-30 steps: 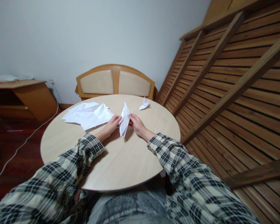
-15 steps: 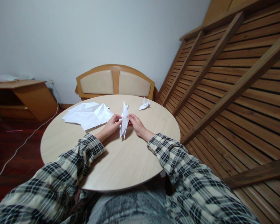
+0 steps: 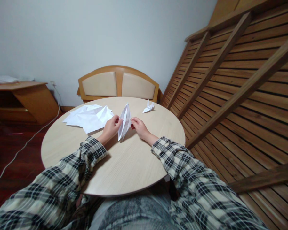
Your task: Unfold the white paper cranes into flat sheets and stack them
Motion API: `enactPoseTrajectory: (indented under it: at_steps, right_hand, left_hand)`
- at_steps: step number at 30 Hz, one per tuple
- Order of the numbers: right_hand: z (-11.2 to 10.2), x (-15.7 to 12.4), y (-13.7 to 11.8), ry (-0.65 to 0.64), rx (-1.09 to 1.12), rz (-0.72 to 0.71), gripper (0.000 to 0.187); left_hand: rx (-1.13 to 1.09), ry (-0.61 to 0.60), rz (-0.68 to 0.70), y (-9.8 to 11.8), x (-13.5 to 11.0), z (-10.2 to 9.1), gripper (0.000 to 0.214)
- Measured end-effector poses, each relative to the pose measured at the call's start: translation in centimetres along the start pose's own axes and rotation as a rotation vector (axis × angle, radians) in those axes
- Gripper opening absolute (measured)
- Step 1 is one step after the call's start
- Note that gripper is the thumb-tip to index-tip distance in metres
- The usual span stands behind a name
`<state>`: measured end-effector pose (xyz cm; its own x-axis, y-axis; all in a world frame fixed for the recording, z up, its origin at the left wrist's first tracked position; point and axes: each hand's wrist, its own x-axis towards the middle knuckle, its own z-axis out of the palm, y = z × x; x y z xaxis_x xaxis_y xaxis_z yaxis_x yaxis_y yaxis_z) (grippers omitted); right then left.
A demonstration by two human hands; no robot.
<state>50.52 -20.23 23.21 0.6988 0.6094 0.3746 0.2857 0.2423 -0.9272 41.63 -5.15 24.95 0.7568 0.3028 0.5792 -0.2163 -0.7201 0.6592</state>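
Note:
A sheet of white paper folded into a long pointed diamond, the folded paper (image 3: 124,122), stands between my hands over the middle of the round table (image 3: 124,169). My left hand (image 3: 111,127) pinches its left side with thumb and fingers. At its right edge, my right hand (image 3: 139,126) is closed in a pinch on the paper. The ends of both hands' fingers are partly hidden behind the paper. Creased white sheets (image 3: 88,116) lie just beyond my left hand. Farther back on the right sits a small folded paper figure (image 3: 148,107) with pointed tips.
A wooden headboard with pale panels (image 3: 99,84) stands behind the table against the wall. On the right leans a large slatted wooden frame (image 3: 230,105). At the left are a low wooden cabinet (image 3: 36,102) and a white cable (image 3: 26,145) along the floor.
The folded paper has shifted slightly left and spread, so it looks wider with its flaps apart. My left hand moved left with it; my right hand stayed nearly in place.

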Motion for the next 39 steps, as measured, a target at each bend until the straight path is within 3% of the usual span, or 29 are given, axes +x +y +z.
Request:
enactPoseTrajectory:
  at_steps: [10,15,20,26,32,39]
  right_hand:
    - [-0.3,0.2,0.2,0.128,-0.094,-0.036,0.031]
    - [-0.1,-0.1,-0.3,0.113,-0.076,-0.06,0.022]
    - [0.0,-0.8,-1.0,0.069,-0.152,-0.188,0.022]
    - [0.1,-1.1,-1.1,0.029,-0.232,-0.213,0.024]
    - [-0.2,-0.6,-0.7,0.148,-0.305,-0.248,0.023]
    - [-0.8,0.0,-0.5,0.283,-0.455,-0.41,0.017]
  left_hand:
    - [0.001,0.088,0.024,-0.1,0.2,-0.3,0.014]
    - [0.007,0.059,-0.007,-0.1,0.1,-0.2,0.014]
    - [0.013,0.025,0.007,-0.1,0.0,-0.1,0.018]
    - [0.005,0.04,0.01,0.1,0.0,-0.2,0.017]
    - [0.004,0.016,-0.059,-0.1,0.1,-0.1,0.011]
    - [0.007,0.036,-0.101,-1.1,0.4,0.1,0.016]
